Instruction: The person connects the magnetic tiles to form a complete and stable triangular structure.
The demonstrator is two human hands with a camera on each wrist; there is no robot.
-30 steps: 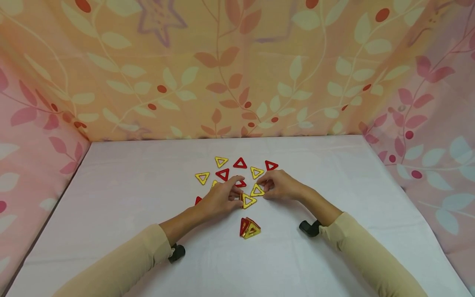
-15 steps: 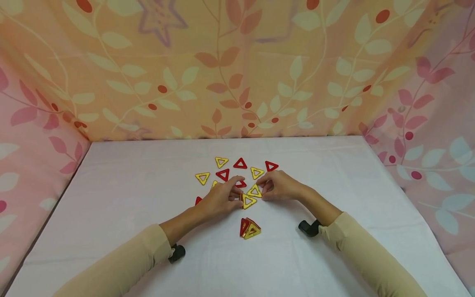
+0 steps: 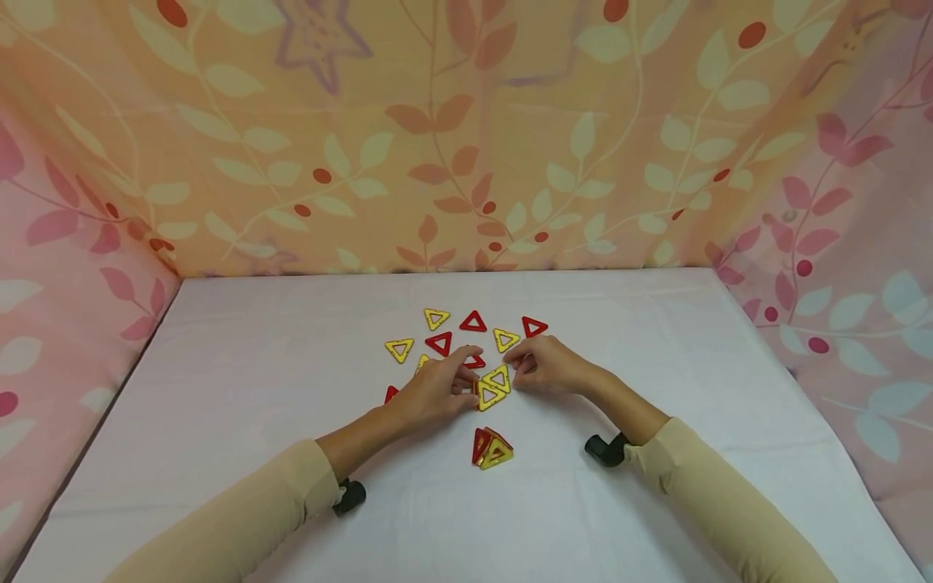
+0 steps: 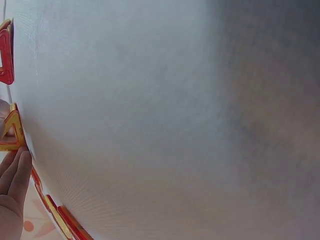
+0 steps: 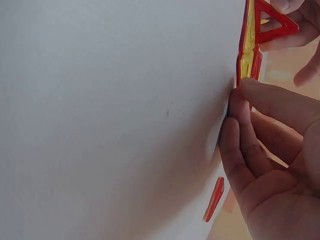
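In the head view my left hand (image 3: 437, 389) holds the left side of a small cluster of triangular magnetic tiles. A red triangular tile (image 5: 278, 34) stands up there, with left fingertips behind it in the right wrist view. In front of the left thumb is a yellow triangular tile (image 3: 492, 401). A second yellow triangular tile (image 3: 506, 380) meets its upper right edge. My right hand (image 3: 550, 364) pinches this second tile at its outer side; in the right wrist view the fingertips (image 5: 246, 86) overlap the tile's end. The left hand covers part of the cluster.
Nearer the body stands a small pyramid (image 3: 479, 447) of red and yellow tiles. Several loose triangles lie beyond the hands, among them a red one (image 3: 534, 326) and a yellow one (image 3: 399, 350). A white cloth (image 3: 255, 340) covers the table; patterned curtains (image 3: 291, 146) enclose it.
The second yellow tile has shifted left and slightly down, turning until its edge meets the first yellow tile. My right fingers moved slightly left with it. My left hand has stayed in place.
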